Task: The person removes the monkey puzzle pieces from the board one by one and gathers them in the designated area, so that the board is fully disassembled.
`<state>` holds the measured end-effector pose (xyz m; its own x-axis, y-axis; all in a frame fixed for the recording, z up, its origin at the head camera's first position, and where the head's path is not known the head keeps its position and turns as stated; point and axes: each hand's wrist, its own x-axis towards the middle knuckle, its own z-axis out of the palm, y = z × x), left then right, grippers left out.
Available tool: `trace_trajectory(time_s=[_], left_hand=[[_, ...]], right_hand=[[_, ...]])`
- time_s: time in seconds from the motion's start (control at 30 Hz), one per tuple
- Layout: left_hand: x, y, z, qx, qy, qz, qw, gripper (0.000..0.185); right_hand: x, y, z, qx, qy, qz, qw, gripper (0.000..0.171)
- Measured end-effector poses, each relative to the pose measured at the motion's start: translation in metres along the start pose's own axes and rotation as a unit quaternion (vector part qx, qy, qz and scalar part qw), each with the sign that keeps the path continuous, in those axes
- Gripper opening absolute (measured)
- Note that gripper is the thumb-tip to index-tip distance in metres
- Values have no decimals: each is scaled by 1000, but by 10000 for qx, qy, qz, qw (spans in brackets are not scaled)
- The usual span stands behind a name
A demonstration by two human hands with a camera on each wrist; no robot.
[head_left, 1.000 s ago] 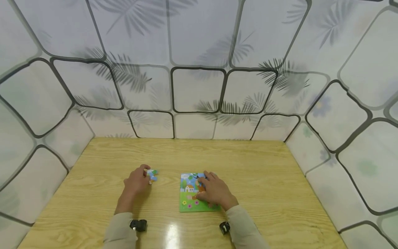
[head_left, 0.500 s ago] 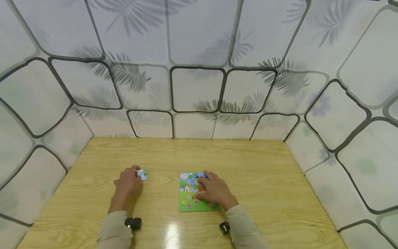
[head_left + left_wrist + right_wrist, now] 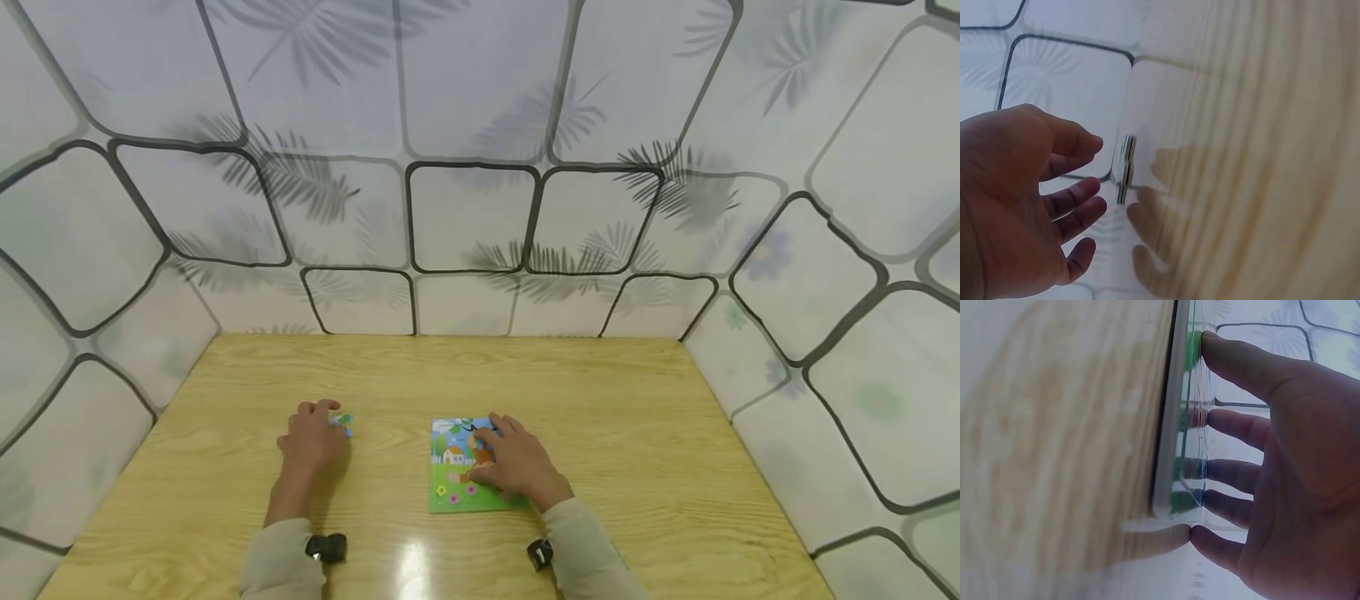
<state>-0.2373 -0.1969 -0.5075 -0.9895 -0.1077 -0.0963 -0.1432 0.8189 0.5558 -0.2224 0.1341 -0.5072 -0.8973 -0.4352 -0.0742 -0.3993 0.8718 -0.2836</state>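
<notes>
A small blue jigsaw piece (image 3: pixel 343 422) lies flat on the wooden table (image 3: pixel 615 400), left of centre. My left hand (image 3: pixel 313 435) hovers just behind it with fingers spread and relaxed; in the left wrist view the piece (image 3: pixel 1124 169) sits a little off the fingertips (image 3: pixel 1094 145), held by nothing. To the right lies a colourful puzzle board (image 3: pixel 453 487) with a house, grass and flowers. Straight fingers of my right hand (image 3: pixel 510 462) rest flat on its right half. In the right wrist view those fingers (image 3: pixel 1235 362) press on the board (image 3: pixel 1179 425).
Pale walls printed with dark rounded outlines and leaf shadows (image 3: pixel 472 217) enclose the table at the back and both sides. A black wrist camera sits on each sleeve (image 3: pixel 326 547). A glare spot lies near the front edge (image 3: pixel 416 567).
My left hand carried the blue piece leftward, away from the board, set it on the table and let go. The right hand stayed on the board.
</notes>
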Motion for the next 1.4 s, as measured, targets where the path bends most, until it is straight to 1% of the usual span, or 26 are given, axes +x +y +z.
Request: trace_trajectory(time_s=[0.07, 0.17, 0.33, 0.43, 0.57, 0.7, 0.93, 1.0, 1.13, 1.27, 1.4], left_hand=[[-3, 8, 5, -92, 52, 164, 9998, 45], [-6, 22, 15, 5, 148, 440, 9989, 43], [-10, 46, 32, 90, 242, 805, 9964, 39], [-13, 59, 42, 16, 196, 933, 9954, 38], [-16, 74, 56, -54, 69, 1045, 9945, 40], [-19, 87, 66, 52, -28, 1112, 9938, 40], [-27, 108, 82, 313, -107, 1588, 9867, 38], [-28, 114, 86, 358, -157, 1577, 9867, 37], [-29, 121, 92, 457, -230, 1372, 9892, 41], [-29, 126, 94, 594, -165, 1262, 9901, 43], [-29, 130, 95, 690, -132, 1219, 9901, 41]], right_hand=[[-1, -1, 0, 25, -31, 27, 10000, 67], [-2, 0, 1, 84, -44, 24, 10000, 67], [-4, 4, 1, 297, 65, 4, 9995, 67], [-7, 5, -2, 328, 96, 127, 9993, 66], [-13, 5, -5, 224, 166, 448, 9986, 68], [-17, 4, -5, 121, 139, 623, 9979, 71], [-19, 5, -2, -61, 19, 692, 9976, 71], [-19, 5, -1, -140, 10, 682, 9976, 71], [-19, 4, 1, -242, 18, 639, 9977, 71], [-19, 4, 0, -286, 35, 616, 9977, 71], [-19, 3, -2, -262, 12, 599, 9979, 71]])
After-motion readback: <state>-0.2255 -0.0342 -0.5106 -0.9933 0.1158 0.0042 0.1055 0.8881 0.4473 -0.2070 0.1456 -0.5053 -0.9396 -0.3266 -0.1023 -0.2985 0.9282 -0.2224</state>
